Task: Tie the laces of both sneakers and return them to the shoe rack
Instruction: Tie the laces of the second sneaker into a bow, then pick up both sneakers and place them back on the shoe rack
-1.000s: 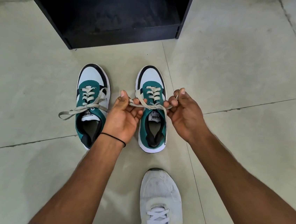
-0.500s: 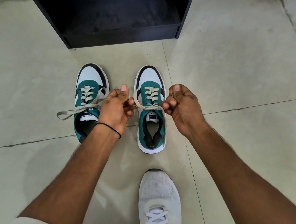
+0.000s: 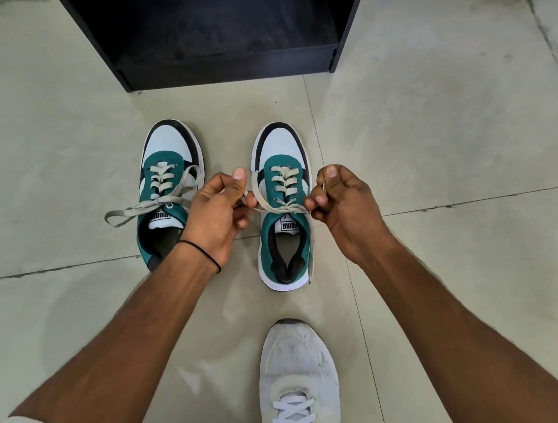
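Two teal, white and black sneakers stand side by side on the tiled floor, toes pointing away from me. Over the right sneaker [image 3: 284, 163] both hands pinch its beige laces [image 3: 281, 208]. My left hand [image 3: 217, 208] holds one lace end at the shoe's left side. At the shoe's right side, my right hand [image 3: 342, 200] holds the other end. The laces cross above the tongue. The left sneaker [image 3: 169, 144] has loose laces trailing out to its left, and my left wrist hides its heel.
A black shoe rack [image 3: 201, 24] with an open bottom shelf stands on the floor just beyond the sneakers. My own white shoe [image 3: 301, 362] rests on the tiles below the right sneaker, with a jeans hem at the frame's bottom edge.
Both hands have pulled slightly apart, drawing the right sneaker's laces tighter across the tongue. The sneakers have not moved.
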